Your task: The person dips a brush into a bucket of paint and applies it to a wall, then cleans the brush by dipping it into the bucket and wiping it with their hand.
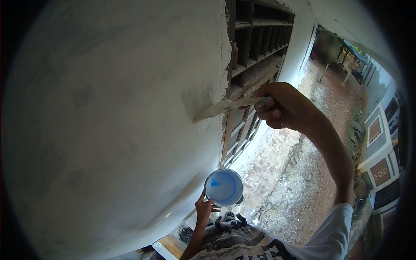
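Note:
My right hand (277, 106) is closed around the handle of a paint-smeared brush (221, 108). The brush's bristles touch the whitish wall (130, 130), at the lower part of a darker, wet-looking patch (197, 100) close to the window frame. Lower down, my left hand (205, 209) grips the side of a round bucket (223, 187), which is upright with its open top towards me. Inside the bucket is a pale bluish-white surface with a bright blue mark.
A wooden window frame with slats (260, 39) is set in the wall right of the brush, with a reddish bottle (234, 55) on a ledge. A rough stone path (281, 173) runs alongside. White-framed panels (377, 130) stand at the far right.

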Available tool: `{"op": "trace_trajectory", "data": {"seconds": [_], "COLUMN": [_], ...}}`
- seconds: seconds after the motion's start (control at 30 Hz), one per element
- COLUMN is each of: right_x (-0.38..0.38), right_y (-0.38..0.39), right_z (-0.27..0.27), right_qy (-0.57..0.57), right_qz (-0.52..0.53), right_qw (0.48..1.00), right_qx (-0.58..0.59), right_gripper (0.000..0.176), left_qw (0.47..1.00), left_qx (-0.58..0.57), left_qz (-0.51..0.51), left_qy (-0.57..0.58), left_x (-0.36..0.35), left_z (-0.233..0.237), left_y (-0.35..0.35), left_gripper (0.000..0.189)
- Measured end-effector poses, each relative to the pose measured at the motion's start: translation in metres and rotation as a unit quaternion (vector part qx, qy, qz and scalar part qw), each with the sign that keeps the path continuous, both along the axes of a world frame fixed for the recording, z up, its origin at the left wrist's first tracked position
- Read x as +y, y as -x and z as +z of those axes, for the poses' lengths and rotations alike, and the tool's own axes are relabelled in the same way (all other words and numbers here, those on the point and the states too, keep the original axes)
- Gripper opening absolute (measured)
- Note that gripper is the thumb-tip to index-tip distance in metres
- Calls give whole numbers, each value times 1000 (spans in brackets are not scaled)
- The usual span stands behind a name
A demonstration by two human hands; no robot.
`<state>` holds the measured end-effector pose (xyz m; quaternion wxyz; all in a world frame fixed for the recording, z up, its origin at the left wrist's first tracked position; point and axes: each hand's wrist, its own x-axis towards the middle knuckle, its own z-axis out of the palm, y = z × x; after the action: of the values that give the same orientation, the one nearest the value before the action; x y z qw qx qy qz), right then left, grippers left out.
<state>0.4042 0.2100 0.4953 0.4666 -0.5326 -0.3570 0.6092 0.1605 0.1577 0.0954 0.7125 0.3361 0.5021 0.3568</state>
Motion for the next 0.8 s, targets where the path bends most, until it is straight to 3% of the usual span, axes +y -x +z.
{"op": "trace_trajectory", "data": {"seconds": [0.27, 0.4, 0.5, 0.63, 0.8], "right_x": [-34, -52, -55, -46, -29], "right_y": [4, -3, -4, 8, 29], "right_z": [65, 47, 18, -11, -30], "right_qy": [-104, -108, -20, 55, 30], "right_qz": [0, 6, -58, -12, -19], "right_qw": [993, 994, 998, 998, 999], "right_qx": [-52, 10, -1, -29, 17], "right_gripper": [17, 28, 25, 22, 20], "left_qw": [1000, 1000, 1000, 1000, 1000], "left_qx": [0, -11, -25, -20, -3], "left_qz": [-7, -9, -12, -16, -4], "left_qy": [8, 13, 3, 2, 2], "left_x": [-1, -1, 0, -2, -3], "left_z": [-4, -9, -8, -8, -2], "left_y": [1, 2, 4, 6, 6], "left_gripper": [68, 69, 69, 69, 65]}}
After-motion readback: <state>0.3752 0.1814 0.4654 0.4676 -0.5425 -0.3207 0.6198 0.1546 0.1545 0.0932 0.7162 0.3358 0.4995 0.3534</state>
